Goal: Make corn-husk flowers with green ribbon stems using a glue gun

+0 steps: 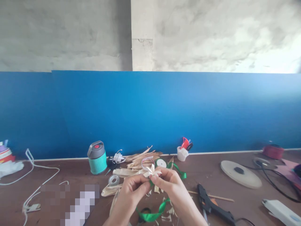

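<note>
"Flower (pixel 152 170): where does it lie?"

"Straight ahead, above the table (pixel 77 169), where the left hand (pixel 134 190) and the right hand (pixel 171 183) meet. Its pale petals splay up and outward; the base sits down among the fingertips."

"Which hand is nearer?"

"Neither, by much. Left comes in from its left, right from its right, though the right thumb covers more of the front."

"How are they set?"

"Each is drawn into a thumb-and-finger pinch with hardly any gap. Both seem to have hold of the base; which bears the weight, I cannot tell."

"Long axis?"

"None is plain. It looks like a star, and any stem is hidden by fingers. What seems to count is the bit of green ribbon (pixel 150 182) just under the petals, between the two pinches."

"Joined to the lower loop (pixel 151 217)?"

"Cannot tell; that curves across below, between the forearms."
</note>
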`<state>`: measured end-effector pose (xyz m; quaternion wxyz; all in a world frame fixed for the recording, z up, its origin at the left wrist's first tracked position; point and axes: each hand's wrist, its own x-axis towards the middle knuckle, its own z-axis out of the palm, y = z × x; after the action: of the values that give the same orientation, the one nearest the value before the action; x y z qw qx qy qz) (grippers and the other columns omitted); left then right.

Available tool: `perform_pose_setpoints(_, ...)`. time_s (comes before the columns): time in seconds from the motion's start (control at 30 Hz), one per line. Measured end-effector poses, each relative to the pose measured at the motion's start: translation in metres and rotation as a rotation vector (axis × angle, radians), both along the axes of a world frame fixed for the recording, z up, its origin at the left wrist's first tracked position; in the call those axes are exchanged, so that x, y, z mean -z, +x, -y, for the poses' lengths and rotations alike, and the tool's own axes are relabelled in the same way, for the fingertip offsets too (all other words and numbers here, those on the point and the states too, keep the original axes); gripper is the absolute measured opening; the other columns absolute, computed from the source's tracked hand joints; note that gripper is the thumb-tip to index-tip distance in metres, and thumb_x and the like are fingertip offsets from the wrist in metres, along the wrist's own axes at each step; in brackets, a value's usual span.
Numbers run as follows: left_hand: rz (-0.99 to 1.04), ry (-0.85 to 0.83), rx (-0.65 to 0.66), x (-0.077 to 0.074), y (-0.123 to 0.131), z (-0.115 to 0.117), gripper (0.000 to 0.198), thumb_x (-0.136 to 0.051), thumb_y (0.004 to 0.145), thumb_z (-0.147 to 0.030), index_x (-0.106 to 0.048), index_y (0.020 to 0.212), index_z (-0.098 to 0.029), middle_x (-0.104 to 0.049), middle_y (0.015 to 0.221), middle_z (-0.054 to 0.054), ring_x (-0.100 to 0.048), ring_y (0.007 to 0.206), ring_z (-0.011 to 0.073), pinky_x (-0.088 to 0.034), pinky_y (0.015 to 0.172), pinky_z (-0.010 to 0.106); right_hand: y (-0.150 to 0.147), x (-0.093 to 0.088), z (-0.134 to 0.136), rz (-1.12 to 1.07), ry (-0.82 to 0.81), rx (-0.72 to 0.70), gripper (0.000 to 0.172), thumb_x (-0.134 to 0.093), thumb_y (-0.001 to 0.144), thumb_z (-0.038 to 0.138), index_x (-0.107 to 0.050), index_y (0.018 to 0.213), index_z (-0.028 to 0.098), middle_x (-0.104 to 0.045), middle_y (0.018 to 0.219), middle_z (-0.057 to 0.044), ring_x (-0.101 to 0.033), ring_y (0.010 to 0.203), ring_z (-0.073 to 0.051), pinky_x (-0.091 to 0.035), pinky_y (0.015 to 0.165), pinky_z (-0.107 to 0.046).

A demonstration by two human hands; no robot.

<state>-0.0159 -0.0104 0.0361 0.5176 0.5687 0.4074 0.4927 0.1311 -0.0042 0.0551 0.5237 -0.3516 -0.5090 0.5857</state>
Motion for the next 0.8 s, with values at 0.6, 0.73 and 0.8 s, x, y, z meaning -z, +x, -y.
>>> perform_pose_setpoints(0.6,-0.256,0.121,-0.056,-0.009,-0.004,0.0,0.018,-0.06,0.074,-0.032,-0.067,0.066,-0.017,-0.063,0.062,0.001,-0.053,0.062,0.0161,-0.039,0.059,0.024,-0.001,-0.002,0.003,-0.023,-0.032,-0.026,0.033,-0.077,0.062,0.041,-0.057,0.057,0.014,-0.05,0.055,0.003,-0.038,0.054,-0.009,-0.027,0.051,-0.022)
perform_pose_setpoints(0.73,-0.285,0.148,-0.086,-0.009,-0.005,0.003,0.017,-0.061,0.073,-0.03,-0.065,0.063,-0.017,-0.058,0.058,0.0,-0.049,0.059,0.0148,-0.037,0.057,0.024,-0.001,-0.004,0.004,0.04,-0.004,0.001,0.032,-0.076,0.063,0.043,-0.061,0.059,0.014,-0.048,0.056,0.003,-0.036,0.054,-0.009,-0.026,0.051,-0.022)
perform_pose_setpoints(0.8,-0.213,0.119,-0.061,-0.007,-0.005,0.002,0.017,-0.06,0.074,-0.03,-0.065,0.066,-0.016,-0.058,0.06,0.0,-0.049,0.06,0.0146,-0.037,0.056,0.023,0.0,-0.005,0.004,0.074,0.013,-0.009,0.032,-0.075,0.064,0.044,-0.063,0.062,0.014,-0.048,0.057,0.003,-0.037,0.055,-0.01,-0.027,0.051,-0.023)
